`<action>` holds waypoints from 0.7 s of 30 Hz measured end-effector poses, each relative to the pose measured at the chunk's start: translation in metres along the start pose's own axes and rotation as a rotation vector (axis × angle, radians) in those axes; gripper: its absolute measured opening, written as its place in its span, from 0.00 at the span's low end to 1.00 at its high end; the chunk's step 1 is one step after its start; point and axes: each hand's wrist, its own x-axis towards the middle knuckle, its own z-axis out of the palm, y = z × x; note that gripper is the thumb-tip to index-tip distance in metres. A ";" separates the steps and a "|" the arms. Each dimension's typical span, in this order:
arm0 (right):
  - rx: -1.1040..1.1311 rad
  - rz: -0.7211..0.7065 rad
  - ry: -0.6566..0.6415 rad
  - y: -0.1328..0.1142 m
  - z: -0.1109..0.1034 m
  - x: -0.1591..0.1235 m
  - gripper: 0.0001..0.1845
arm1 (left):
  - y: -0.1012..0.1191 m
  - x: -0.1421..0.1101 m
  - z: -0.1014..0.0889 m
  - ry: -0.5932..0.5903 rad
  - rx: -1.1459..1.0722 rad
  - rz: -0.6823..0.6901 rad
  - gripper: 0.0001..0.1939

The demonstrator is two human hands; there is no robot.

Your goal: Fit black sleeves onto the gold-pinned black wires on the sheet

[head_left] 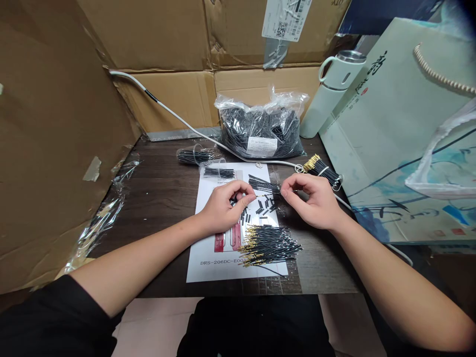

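My left hand (pixel 225 206) and my right hand (pixel 312 201) meet over a white printed sheet (pixel 208 253) on a dark wooden table (pixel 163 198). Both pinch a thin wire (pixel 268 194) stretched between their fingertips; the left hand pinches what looks like a short black sleeve at its end. Several short black tube pieces (pixel 260 208) lie scattered under the hands. A pile of black wires with gold tips (pixel 269 245) lies in front of the hands. A loose bunch of bare black wires (pixel 263 185) lies just behind them.
A clear bag of black tubing (pixel 260 130) stands at the back, two small bundles (pixel 195 156) beside it. A banded gold-tipped bundle (pixel 322 169), a white cable (pixel 178 119), a white flask (pixel 330 94), a paper gift bag (pixel 401 139) and cardboard walls (pixel 48 148) surround the table.
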 end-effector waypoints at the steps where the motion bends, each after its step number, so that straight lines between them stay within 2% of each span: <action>1: -0.003 0.008 -0.006 0.000 0.000 0.000 0.06 | 0.000 0.000 0.000 0.001 -0.001 -0.001 0.06; 21: -0.008 -0.045 -0.026 -0.002 0.005 -0.002 0.06 | 0.001 -0.001 0.001 0.013 -0.001 -0.025 0.06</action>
